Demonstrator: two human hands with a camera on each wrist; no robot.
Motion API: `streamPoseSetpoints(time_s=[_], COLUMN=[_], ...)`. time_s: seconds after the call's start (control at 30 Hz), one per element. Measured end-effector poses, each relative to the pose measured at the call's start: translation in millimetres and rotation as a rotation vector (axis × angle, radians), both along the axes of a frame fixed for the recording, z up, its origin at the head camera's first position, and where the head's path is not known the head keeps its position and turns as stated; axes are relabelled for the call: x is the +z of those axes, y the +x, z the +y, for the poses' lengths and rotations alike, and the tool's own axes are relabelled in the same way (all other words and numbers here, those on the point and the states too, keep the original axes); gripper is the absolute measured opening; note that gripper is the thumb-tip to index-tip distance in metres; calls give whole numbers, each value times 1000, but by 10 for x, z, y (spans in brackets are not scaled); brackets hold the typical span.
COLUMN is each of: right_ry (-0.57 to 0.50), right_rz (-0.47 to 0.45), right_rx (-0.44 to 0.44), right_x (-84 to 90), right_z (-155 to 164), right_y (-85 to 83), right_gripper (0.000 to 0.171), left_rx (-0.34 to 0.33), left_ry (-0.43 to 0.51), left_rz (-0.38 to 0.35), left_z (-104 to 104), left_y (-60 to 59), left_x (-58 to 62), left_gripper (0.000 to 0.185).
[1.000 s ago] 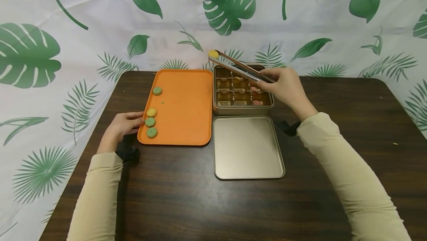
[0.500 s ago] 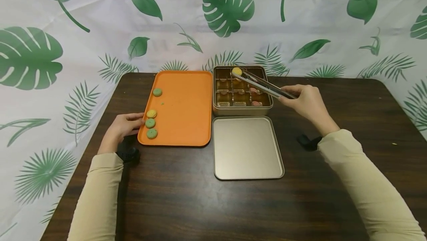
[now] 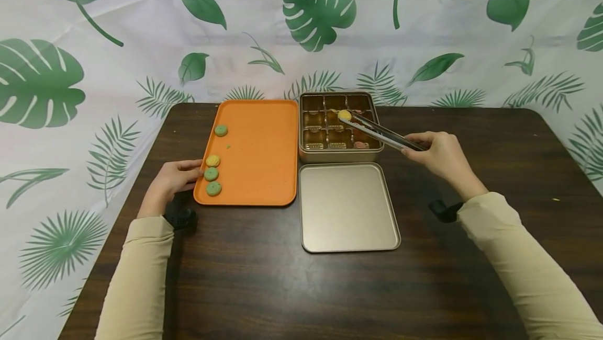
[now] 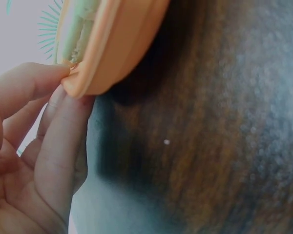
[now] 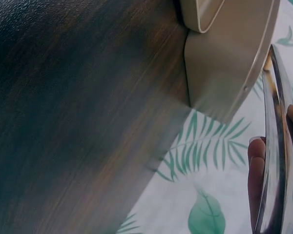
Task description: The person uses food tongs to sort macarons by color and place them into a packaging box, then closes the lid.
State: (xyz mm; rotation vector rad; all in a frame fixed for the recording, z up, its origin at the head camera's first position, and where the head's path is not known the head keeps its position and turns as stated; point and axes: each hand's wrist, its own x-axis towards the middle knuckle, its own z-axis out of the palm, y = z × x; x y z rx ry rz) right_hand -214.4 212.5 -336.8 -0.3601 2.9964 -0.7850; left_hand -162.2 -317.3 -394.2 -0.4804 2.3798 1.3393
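Since the earlier frames the tongs (image 3: 382, 134) have swung right and come down, carrying the yellow cookie (image 3: 344, 115) from above the tin's far-left corner to just over a middle compartment of the gold tin (image 3: 340, 156). Right hand (image 3: 440, 158) grips the tong handles, fingers curled, well right of the cookie, which sits pinched at the tips. Judged light, crumbly and fragile; best held by its edges with a gentle squeeze. Left hand (image 3: 173, 179) pinches the near-left rim of the orange tray (image 3: 264, 162) on the desk (image 3: 264, 282).
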Motion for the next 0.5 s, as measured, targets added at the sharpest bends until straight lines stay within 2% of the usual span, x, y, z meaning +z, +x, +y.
streamPoseSetpoints(time_s=[0.5], right_ry=[28], right_rz=[-35], right_rx=[-2], right_x=[-12], right_z=[-47], right_y=[-36], right_gripper=[40], left_rx=[13], left_ry=[9], left_rz=[1], left_z=[8], left_y=[-14], left_x=[-15], left_gripper=[52])
